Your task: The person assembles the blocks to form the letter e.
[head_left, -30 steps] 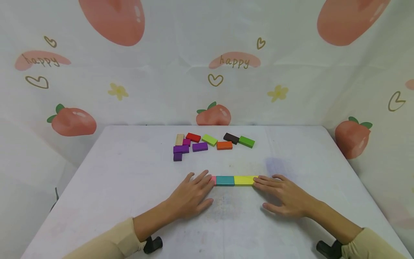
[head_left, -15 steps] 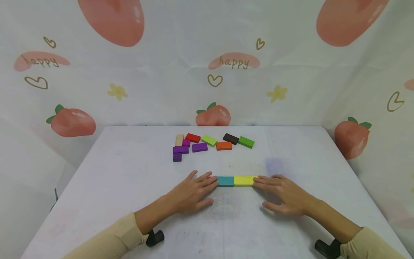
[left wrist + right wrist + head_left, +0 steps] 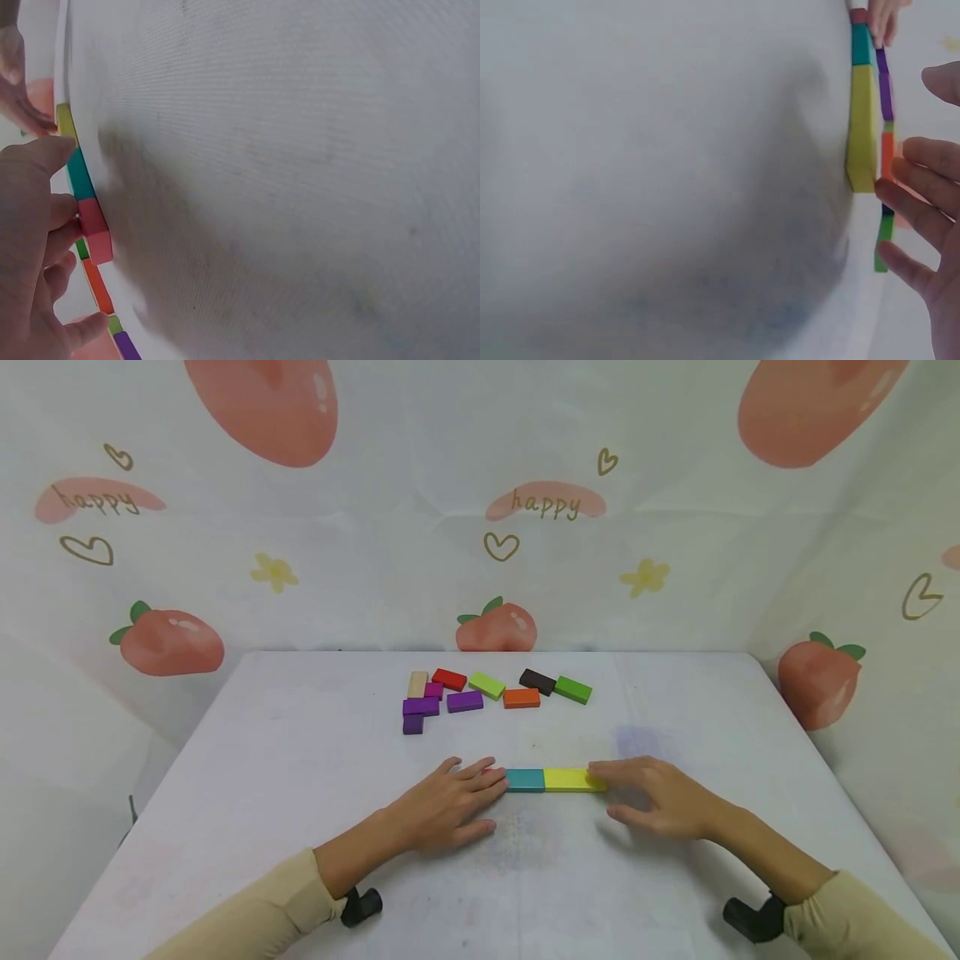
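A row of flat blocks lies end to end across the middle of the table: a pink block (image 3: 93,220), a teal block (image 3: 525,781) and a yellow block (image 3: 566,780). My left hand (image 3: 453,806) rests at the row's left end, its fingers extended over the pink block and hiding most of it in the head view. At the other end, my right hand (image 3: 663,797) hovers with fairly straight fingers over the yellow block's right part. In the right wrist view its fingers are spread beside the yellow block, gripping nothing; contact is hard to tell.
Behind the row lie several loose blocks: a tan block (image 3: 417,684), a red block (image 3: 449,679), purple blocks such as one (image 3: 465,702), a lime block (image 3: 487,686), an orange block (image 3: 521,698), a dark brown block (image 3: 537,682) and a green block (image 3: 573,690). A printed cloth hangs behind.
My left hand has slid slightly right, covering more of the pink block and the teal block's left edge. My right hand has risen a little, uncovering more of the yellow block.
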A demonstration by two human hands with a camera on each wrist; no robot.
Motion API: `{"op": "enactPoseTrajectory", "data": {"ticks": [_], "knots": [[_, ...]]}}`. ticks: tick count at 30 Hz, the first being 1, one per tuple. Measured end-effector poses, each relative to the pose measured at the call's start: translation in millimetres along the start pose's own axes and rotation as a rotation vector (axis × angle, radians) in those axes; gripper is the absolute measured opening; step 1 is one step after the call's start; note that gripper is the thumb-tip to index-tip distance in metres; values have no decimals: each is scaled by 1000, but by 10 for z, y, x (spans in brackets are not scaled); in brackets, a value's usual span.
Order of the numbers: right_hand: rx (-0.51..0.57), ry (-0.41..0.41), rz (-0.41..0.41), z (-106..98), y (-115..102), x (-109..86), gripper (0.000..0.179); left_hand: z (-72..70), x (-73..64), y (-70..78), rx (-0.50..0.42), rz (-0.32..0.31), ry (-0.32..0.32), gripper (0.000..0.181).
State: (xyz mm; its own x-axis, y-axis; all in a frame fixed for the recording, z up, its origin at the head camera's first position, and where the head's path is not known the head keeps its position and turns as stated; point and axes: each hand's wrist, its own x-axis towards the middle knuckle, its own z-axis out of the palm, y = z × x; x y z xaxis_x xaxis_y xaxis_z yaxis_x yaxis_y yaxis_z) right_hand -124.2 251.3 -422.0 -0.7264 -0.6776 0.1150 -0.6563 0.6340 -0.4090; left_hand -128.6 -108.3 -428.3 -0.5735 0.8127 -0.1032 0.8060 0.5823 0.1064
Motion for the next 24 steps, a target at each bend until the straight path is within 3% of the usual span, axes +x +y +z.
{"op": "enactPoseTrajectory", "data": {"ticks": [7,11,24], "knots": [[91,80,54,-88,115,173,42,-6,10,3,23,6,6,62],[67,101,95,-135,239,339,45,-12,8,3,23,8,9,61],[10,59,228,-150,536,761,59,33,6,-17,28,18,33,61]]}}
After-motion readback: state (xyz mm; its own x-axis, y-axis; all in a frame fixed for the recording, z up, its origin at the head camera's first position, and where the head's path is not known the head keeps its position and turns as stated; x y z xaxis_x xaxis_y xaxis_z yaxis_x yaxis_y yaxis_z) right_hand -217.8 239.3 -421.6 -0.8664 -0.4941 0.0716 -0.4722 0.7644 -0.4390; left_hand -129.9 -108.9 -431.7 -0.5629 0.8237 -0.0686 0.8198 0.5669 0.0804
